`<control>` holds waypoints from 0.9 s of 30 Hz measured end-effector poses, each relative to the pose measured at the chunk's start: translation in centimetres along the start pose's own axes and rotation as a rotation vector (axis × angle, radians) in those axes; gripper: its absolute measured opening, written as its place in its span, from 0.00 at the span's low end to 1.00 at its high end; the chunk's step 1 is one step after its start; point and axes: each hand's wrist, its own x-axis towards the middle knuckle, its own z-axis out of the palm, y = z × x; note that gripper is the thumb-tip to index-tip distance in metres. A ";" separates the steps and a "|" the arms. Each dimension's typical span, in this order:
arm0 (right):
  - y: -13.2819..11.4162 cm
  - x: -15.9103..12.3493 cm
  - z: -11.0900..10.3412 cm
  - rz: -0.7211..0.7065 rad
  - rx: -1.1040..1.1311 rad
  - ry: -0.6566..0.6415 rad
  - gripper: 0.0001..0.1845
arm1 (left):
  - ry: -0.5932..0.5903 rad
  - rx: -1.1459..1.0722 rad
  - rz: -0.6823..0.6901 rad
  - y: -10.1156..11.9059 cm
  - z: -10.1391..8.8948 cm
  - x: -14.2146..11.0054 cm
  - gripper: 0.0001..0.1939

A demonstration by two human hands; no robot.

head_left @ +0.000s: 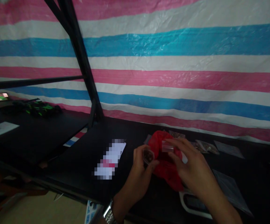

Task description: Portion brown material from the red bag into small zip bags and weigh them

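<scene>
Left hand [141, 168]: grip pinching a small clear cup [148, 155]
Right hand [188, 157]: grip pinching a clear plastic piece [167, 147]
Cup: above the worktop [78, 168], just beside the red bag [165, 170]

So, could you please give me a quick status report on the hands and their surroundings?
Left hand holding clear cup, dark contents inside. Right hand gripping small clear container. Red bag bunched between the hands.

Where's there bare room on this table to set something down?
The black table looks bare left of the phone, and between it and the striped sheet. It's crowded around the red bag: left hand, right hand, clear packets, white-rimmed device.
</scene>
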 end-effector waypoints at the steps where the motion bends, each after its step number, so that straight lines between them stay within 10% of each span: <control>1: 0.4 0.0 -0.1 0.055 -0.017 -0.048 0.21 | 0.056 -0.006 0.010 0.2 0.0 0.0 0.18; 7: 0.6 -0.8 0.1 0.151 0.052 -0.417 0.30 | 0.471 -0.013 -0.126 1.3 0.8 0.0 0.16; 17: 0.5 0.0 1.9 0.241 -0.198 -0.359 0.28 | 0.226 0.183 -0.291 -0.2 1.0 0.5 0.12; 27: 0.7 0.0 2.9 0.335 -0.264 -0.379 0.23 | 0.271 -0.008 -0.229 1.1 0.3 1.3 0.06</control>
